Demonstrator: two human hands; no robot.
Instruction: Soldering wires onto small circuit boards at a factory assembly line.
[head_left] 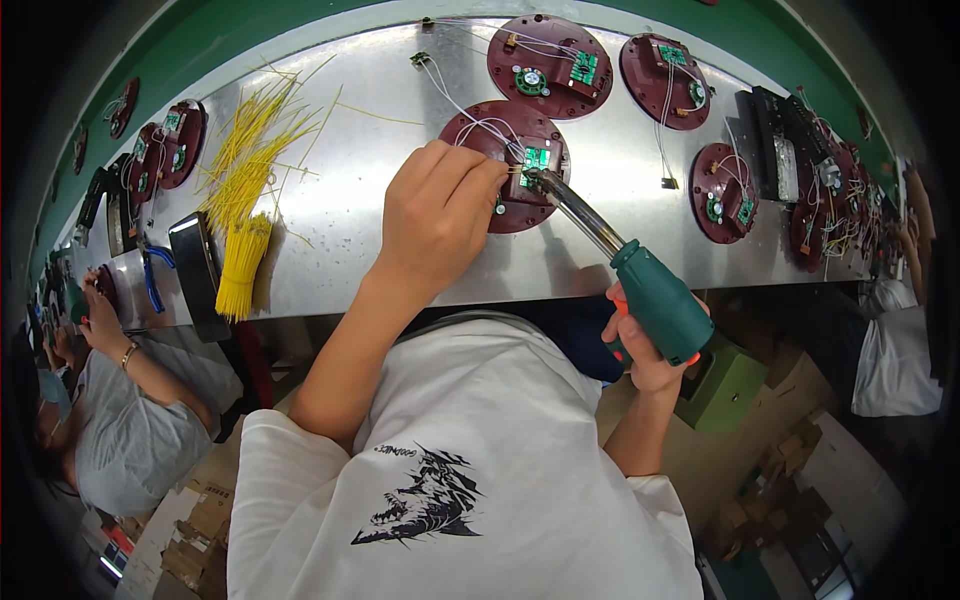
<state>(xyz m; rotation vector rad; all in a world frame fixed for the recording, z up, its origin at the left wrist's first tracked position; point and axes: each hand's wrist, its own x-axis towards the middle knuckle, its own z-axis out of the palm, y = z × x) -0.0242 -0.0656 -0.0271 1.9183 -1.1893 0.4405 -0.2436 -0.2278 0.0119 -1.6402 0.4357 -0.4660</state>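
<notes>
Iron (620, 265) slants from the closed right hand (645, 350) up-left to the green board (536, 158); left fingers (470, 185) pinch a wire just beside its tip.

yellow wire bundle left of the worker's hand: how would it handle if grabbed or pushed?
The yellow wire bundle is probably light and floppy: its strands are thin and splay out into a loose fan. Pushed, it would likely scatter across the smooth metal bench rather than move as one piece.

Person's wearing a plain white short-sleeved tee (470, 470) — black jagged beast-head graphic (425, 505) printed on the chest, small lettering above it — forearms bare, no gloves, no watch.
</notes>
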